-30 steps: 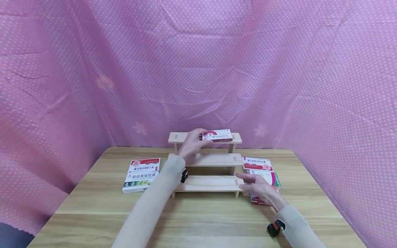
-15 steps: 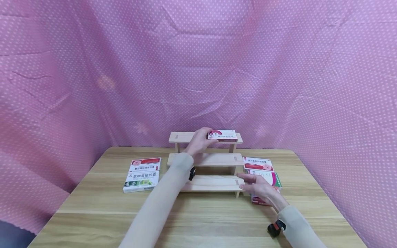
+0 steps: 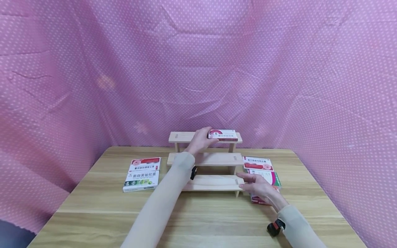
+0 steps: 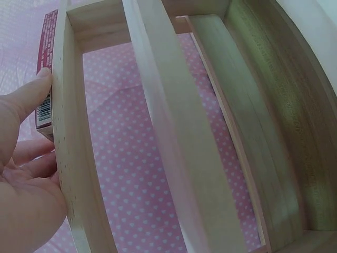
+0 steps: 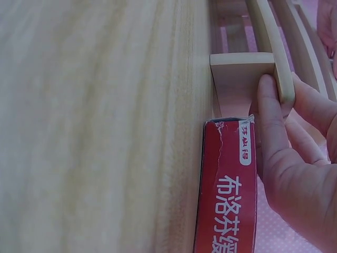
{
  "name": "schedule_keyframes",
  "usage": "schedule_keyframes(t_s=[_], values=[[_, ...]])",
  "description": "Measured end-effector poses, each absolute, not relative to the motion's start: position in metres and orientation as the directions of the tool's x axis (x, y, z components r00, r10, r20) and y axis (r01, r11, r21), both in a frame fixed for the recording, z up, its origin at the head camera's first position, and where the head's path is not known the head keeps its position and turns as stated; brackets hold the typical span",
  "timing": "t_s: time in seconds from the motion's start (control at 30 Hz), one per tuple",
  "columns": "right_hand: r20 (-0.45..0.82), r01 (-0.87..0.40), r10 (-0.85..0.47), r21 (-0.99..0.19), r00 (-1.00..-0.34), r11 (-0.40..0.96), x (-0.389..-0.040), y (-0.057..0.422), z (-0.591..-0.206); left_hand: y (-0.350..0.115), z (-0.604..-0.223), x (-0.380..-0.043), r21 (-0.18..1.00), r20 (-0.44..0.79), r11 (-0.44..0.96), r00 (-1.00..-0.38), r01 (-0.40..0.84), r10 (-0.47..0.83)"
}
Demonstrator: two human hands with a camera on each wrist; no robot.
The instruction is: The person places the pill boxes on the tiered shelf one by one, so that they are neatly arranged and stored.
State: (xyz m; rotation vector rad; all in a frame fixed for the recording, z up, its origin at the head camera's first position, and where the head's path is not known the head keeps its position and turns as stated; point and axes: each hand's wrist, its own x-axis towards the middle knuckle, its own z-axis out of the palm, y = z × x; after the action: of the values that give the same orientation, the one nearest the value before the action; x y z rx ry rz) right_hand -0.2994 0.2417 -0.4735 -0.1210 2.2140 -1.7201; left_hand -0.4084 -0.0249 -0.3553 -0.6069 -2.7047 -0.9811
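A three-tier wooden display stand (image 3: 214, 182) rises at the middle of the table. On its top tier, toward the right end, lies a white and dark-red medicine box (image 3: 222, 134). My left hand (image 3: 200, 141) holds this box by its left end, thumb in front. In the left wrist view, the thumb of the left hand (image 4: 26, 174) presses the barcode end of the medicine box (image 4: 47, 47) at the tier's edge. My right hand (image 3: 260, 188) grips the right end of the lowest tier. The right wrist view shows its thumb (image 5: 269, 105) under the board and fingers over it.
Two medicine boxes, one white and red (image 3: 145, 164) and one white and green (image 3: 141, 181), lie left of the stand. Several more, including a red box (image 5: 229, 179), lie right of it, partly behind my right hand. A pink dotted curtain (image 3: 198, 69) hangs behind.
My left hand has slid the medicine box rightward along the top tier, and it has stayed nearly still over the last half second. My right hand keeps its place.
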Motion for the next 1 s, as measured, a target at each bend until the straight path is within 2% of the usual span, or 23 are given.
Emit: schedule_keyframes(t_s=[0.43,0.63,0.83,1.0], values=[[-0.211,0.141,-0.269,-0.956,-0.940,0.257,-0.300,0.241,-0.474,-0.032,-0.356,-0.405,0.653,0.288,0.640,-0.915,0.404,0.284],[-0.199,0.123,-0.278,-0.956,-0.940,0.267,-0.299,0.239,-0.472,-0.045,-0.358,-0.404,0.765,0.326,0.507,-0.918,0.397,0.226],[-0.209,0.134,-0.273,-0.954,-0.939,0.270,-0.299,0.239,-0.471,-0.062,-0.358,-0.397,0.826,0.369,0.407,-0.920,0.390,0.132],[-0.210,0.135,-0.257,-0.950,-0.943,0.281,-0.300,0.240,-0.473,-0.076,-0.357,-0.390,0.872,0.348,0.308,-0.925,0.379,0.153]])
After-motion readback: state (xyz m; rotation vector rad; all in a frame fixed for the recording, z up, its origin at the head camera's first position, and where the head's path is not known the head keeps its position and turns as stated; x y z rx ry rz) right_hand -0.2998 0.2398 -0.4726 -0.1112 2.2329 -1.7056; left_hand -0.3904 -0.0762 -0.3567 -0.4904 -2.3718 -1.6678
